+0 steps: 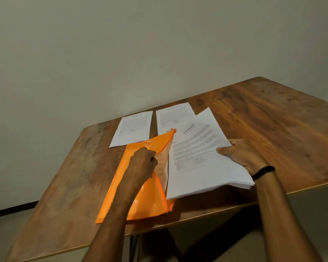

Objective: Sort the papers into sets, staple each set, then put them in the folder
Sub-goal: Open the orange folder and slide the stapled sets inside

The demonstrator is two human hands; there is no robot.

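An orange zip folder (140, 197) lies on the wooden table (263, 120), its mouth facing right. My left hand (143, 163) grips the folder's upper flap and lifts it, showing printed sheets inside. My right hand (240, 154) holds a thick stack of printed papers (197, 157) by its right edge, thumb on top. The stack's left edge sits at the folder's mouth. Two more paper sets lie flat at the back: one on the left (133, 129), one on the right (174, 116), partly covered by the stack. No stapler is in view.
The table stands against a plain wall (121, 53). Its near edge runs just under the folder and the stack. Bare wood stretches to the right and to the left of the papers. A black band (263, 172) is on my right wrist.
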